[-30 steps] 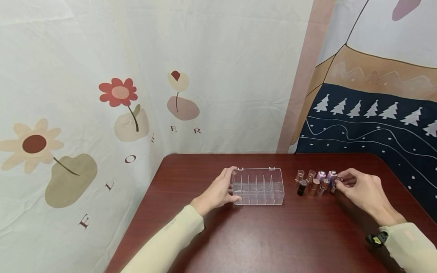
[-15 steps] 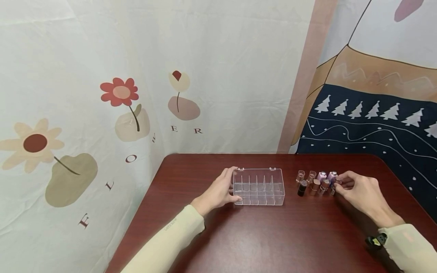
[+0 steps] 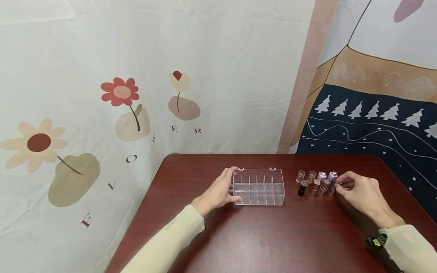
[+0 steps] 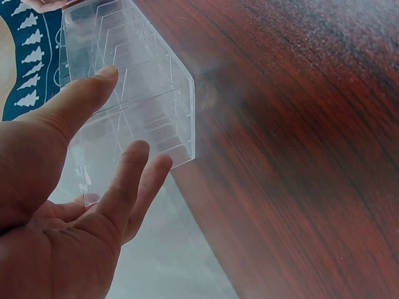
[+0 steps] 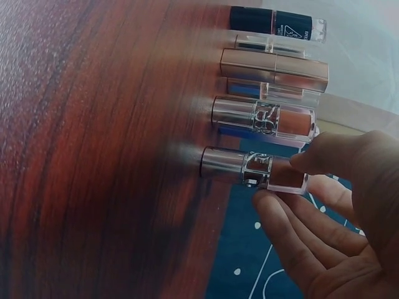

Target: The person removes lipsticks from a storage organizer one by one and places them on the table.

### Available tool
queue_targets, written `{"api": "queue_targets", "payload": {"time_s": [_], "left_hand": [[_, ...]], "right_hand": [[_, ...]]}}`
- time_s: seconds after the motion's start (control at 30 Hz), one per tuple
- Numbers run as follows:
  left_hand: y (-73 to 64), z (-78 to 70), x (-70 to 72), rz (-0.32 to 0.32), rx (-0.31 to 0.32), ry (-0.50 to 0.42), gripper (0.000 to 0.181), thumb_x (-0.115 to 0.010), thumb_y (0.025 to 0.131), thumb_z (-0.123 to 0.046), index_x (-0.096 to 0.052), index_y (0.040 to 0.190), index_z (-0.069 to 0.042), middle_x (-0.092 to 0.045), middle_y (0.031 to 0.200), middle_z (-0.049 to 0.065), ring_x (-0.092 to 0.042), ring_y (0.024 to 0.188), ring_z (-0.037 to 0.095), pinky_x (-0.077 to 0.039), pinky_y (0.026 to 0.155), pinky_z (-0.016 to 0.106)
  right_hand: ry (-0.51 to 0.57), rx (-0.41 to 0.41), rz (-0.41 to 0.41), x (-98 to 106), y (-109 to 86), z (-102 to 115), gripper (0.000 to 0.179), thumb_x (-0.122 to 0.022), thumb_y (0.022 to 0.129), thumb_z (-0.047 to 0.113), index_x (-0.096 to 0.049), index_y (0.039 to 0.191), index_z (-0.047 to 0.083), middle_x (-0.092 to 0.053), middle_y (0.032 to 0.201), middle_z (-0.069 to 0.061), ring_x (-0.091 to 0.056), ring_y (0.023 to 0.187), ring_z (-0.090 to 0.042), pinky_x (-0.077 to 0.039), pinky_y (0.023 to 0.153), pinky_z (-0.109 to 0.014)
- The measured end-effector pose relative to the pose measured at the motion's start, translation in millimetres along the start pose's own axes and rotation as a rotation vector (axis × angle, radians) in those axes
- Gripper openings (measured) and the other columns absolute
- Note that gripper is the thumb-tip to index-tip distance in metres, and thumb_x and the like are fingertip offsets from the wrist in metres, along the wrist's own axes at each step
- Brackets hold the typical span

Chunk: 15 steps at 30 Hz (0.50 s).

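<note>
In the head view a clear divided storage box (image 3: 258, 197) stands on the table with its hinges at the back. My left hand (image 3: 216, 192) spans its left end, thumb at the front and fingers behind. The left wrist view shows two fingers sticking out straight beside the box's end. My right hand (image 3: 363, 192) pinches the top of a lipstick (image 5: 223, 163) with a silvery base and a see-through brown cap, between thumb and fingers. This lipstick stands upright at the right end of the front row.
More lipsticks stand left of the right hand in two rows: a black one (image 3: 302, 188), a rose-gold one (image 3: 315, 187), a silver one (image 3: 324, 187), and lilac ones (image 3: 322, 176) behind. The dark red table (image 3: 273, 235) meets printed cloth walls (image 3: 222, 76) at its back edge.
Both hands stay nearly where they were. The right hand's lipstick shifts slightly left, closer to the silver one beside it. The head view drifts a little.
</note>
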State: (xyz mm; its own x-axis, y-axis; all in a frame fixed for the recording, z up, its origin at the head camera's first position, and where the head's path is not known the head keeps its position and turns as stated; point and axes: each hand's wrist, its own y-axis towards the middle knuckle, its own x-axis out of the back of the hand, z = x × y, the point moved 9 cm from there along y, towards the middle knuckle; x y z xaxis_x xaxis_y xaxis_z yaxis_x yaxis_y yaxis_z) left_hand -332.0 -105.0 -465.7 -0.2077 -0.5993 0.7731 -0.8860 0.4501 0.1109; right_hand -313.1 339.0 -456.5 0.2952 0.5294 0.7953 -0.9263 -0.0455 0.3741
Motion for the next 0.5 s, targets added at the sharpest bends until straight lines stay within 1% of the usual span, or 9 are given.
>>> {"api": "queue_targets", "payload": {"time_s": [0.23,0.5], "left_hand": [[0.5,0.3,-0.5,0.003,0.001,-0.004,0.104,-0.103,0.090,-0.011,-0.038,0.171,-0.001,-0.056,0.161,0.025,-0.078,0.108,0.028,-0.070,0.097,0.041],[0.3,1.5,-1.0,0.003,0.004,0.002,0.104,-0.103,0.090,-0.011,-0.038,0.170,-0.001,-0.057,0.161,0.024,-0.078,0.108,0.027,-0.070,0.097,0.041]], "right_hand": [[-0.004,-0.002,0.002,0.4,0.8,-2.1,0.020,-0.096,0.090,0.009,-0.083,0.104,0.010,-0.088,0.090,-0.011,-0.074,0.072,0.002,-0.038,0.072,0.001],[-0.005,0.003,-0.019,2.4,0.1,-1.8,0.020,-0.097,0.090,0.012,-0.084,0.105,0.011,-0.088,0.094,-0.012,-0.078,0.073,-0.003,-0.038,0.073,0.000]]}}
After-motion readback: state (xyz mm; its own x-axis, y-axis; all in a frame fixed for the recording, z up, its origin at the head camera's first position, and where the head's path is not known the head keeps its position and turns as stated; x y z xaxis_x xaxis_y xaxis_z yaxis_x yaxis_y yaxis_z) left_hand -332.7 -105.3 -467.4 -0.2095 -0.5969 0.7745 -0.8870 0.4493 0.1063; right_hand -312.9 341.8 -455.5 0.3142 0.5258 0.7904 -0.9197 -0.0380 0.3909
